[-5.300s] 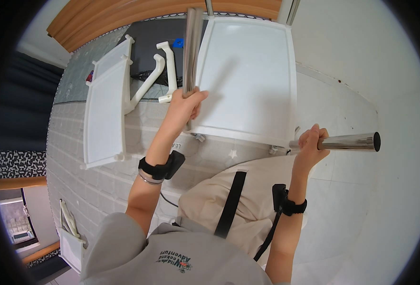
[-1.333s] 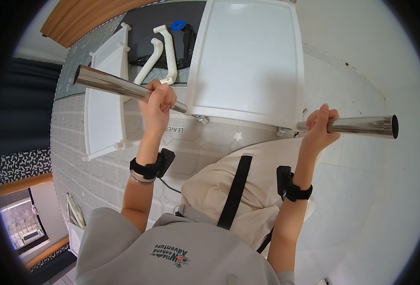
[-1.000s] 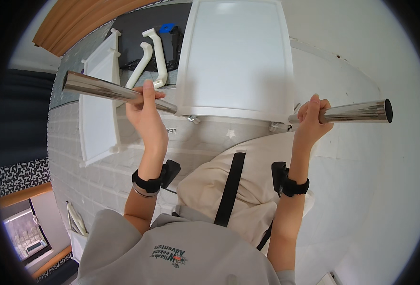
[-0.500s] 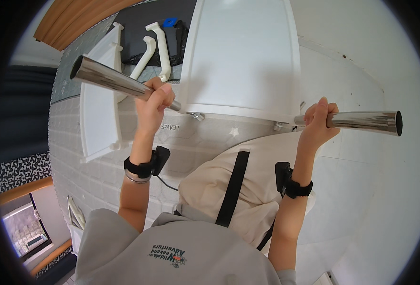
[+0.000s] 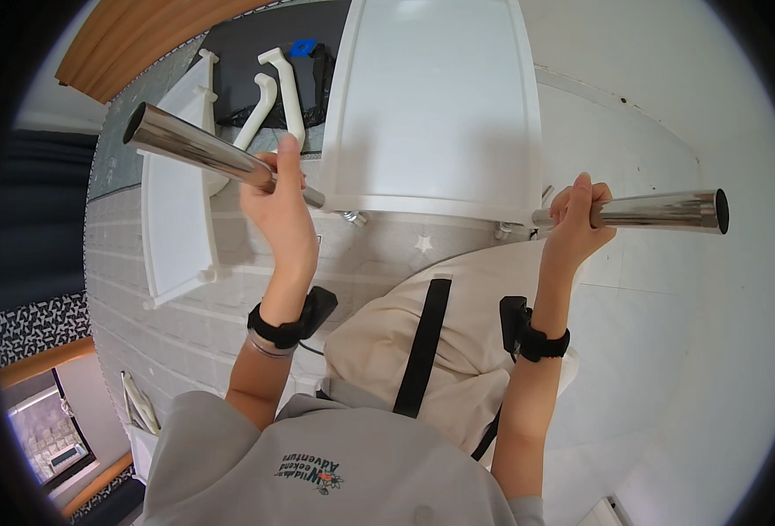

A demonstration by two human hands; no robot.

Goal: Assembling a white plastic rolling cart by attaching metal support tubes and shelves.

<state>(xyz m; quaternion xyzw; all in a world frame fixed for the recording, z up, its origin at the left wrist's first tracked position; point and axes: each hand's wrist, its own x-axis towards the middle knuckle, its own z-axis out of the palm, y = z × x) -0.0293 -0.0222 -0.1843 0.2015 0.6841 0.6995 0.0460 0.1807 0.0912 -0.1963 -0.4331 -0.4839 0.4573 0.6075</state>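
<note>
A large white panel [image 5: 431, 105] with a raised rim lies in front of me. My left hand [image 5: 284, 206] is closed round a shiny chrome tube [image 5: 186, 143], with the thumb stretched along it. The tube's hollow end points up to the left; its other end reaches toward the panel's near left corner. In my right hand [image 5: 578, 217] is a second chrome tube [image 5: 664, 210], its hollow end pointing right and its thinner end by the near right corner. Whether either tube is joined to the panel I cannot tell. Metal fittings [image 5: 355, 217] show at the panel's near edge.
Another white panel [image 5: 177, 219] leans at the left. Behind it, two white curved tubular parts [image 5: 289, 96] lie by a dark grey sheet [image 5: 234, 48] with a blue piece [image 5: 303, 47]. A wall [image 5: 738, 289] rises on the right. My light trousers [image 5: 379, 342] are close below the panel.
My left hand has turned on its tube, the wrist shifting right and the thumb now lying farther up. The rest of the picture has slid slightly left.
</note>
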